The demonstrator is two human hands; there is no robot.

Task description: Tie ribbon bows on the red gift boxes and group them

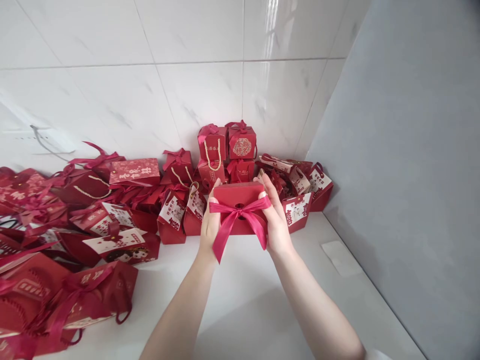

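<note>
A small red box (236, 193) is held up in the centre of the frame, just above a white surface (243, 305), with a satin bow (240, 214) tied across its front and two ribbon tails hanging down. The left hand (208, 227) grips the box's left end and the right hand (276, 222) its right end. On each hand the fingers (267, 193) are closed narrowly around the edge, thumbs to the front by the ribbon and the other fingers behind, where they are mostly hidden. The box looks like thin card, so it is probably light, fairly stiff at the corners and easy to dent in the middle. The ribbon looks smooth and likely to slip or come undone if pulled. The two short ends seem the safest places to hold it, keeping clear of the bow. Behind the box, a stack (225, 145) of similar red boxes with cord handles stands against pale glossy tiles (195, 90) in the upper middle of the frame. Red bags (112, 240) with ribbons and printed cards crowd the left side, and a few more lie just right of the hands. A plain grey wall (412, 150) fills the right side, and a white slip (339, 257) lies on the surface near its foot.
</note>
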